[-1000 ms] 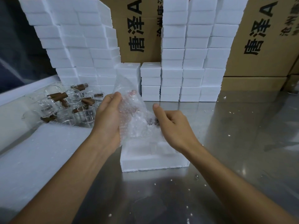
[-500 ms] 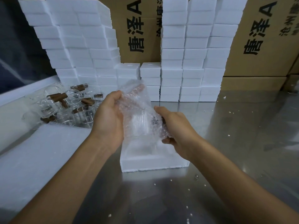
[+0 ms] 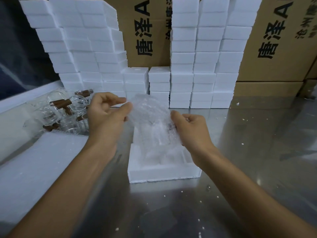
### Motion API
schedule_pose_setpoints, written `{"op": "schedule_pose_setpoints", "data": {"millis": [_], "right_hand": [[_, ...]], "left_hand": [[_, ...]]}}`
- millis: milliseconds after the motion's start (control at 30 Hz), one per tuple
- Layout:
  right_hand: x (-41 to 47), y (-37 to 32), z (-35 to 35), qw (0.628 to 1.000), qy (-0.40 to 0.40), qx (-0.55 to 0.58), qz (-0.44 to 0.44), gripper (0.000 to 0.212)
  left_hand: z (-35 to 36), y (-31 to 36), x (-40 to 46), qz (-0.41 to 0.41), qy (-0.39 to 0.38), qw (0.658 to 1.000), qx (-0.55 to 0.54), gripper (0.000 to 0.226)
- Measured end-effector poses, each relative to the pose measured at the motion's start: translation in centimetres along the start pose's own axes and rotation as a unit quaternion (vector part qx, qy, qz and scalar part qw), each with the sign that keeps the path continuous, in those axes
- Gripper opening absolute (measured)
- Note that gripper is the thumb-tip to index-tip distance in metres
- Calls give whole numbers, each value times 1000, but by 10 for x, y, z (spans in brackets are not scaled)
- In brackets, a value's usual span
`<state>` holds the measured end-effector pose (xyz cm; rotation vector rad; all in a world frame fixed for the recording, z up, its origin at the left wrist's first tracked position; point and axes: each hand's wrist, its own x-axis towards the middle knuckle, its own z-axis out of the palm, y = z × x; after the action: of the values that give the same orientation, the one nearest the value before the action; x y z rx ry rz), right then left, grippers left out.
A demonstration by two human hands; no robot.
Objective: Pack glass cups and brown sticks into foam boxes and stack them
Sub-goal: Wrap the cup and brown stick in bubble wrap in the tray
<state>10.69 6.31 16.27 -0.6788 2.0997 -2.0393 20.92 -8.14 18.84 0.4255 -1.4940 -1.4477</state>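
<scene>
Right now the bubble-wrapped bundle (image 3: 151, 121) sits between your two hands, standing roughly upright with its long axis vertical, directly above the open foam box (image 3: 163, 172) on the steel table (image 3: 248, 152). Through the wrap you can make out what looks like a glass cup (the film blurs it, and a dark speck near your right fingers may be a brown stick, though I cannot say for sure). Your right hand (image 3: 192, 131) is curled closed on the bundle's right side, gripping the wrap low down. Your left hand (image 3: 106, 115) pinches the wrap's upper left edge between thumb and fingertips, the other fingers loosely bent. The bundle therefore lies to the right of your left fingers and to the left of your right ones, with the right hand nearer the box cavity. The coming move, I judge, turns on that vertical stacking: the bundle goes straight down into the box. Further out, loose glass cups and sticks (image 3: 63, 114) lie in a heap at left, and the stacked foam boxes (image 3: 197, 66) stand against the cardboard cartons (image 3: 283, 40) behind.
</scene>
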Motion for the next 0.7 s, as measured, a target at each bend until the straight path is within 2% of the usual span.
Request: {"op": "schedule_pose_setpoints", "data": {"millis": [33,100,200,300,400,467,533,633,700], "right_hand": [[1,0,-1,1000,14,-15,-21,52],[1,1,-2,997,37,-31,-58,53],[0,0,-3,992,53,-36,-107,58],[-1,0,-3,985,67,-53,-147,57],[-2,0,-2,982,84,-52,-163,51],[-2,-1,-3,979,101,-50,-168,52],[-2,-3,-3,976,117,-40,-177,52],[-4,-4,-1,973,116,-35,-196,52],[-5,-5,1,971,106,-30,-213,52]], "left_hand": [[-2,-1,1,48,11,998,38,29],[-3,2,0,98,-22,992,73,29],[2,2,-5,106,-115,983,99,32],[7,1,-13,136,-169,968,127,32],[11,-1,-22,168,-251,941,153,13],[10,-3,-26,198,-277,917,209,34],[9,-5,-27,213,-300,888,275,45],[11,-8,-30,210,-311,850,370,37],[11,-7,-29,186,-310,847,389,35]]}}
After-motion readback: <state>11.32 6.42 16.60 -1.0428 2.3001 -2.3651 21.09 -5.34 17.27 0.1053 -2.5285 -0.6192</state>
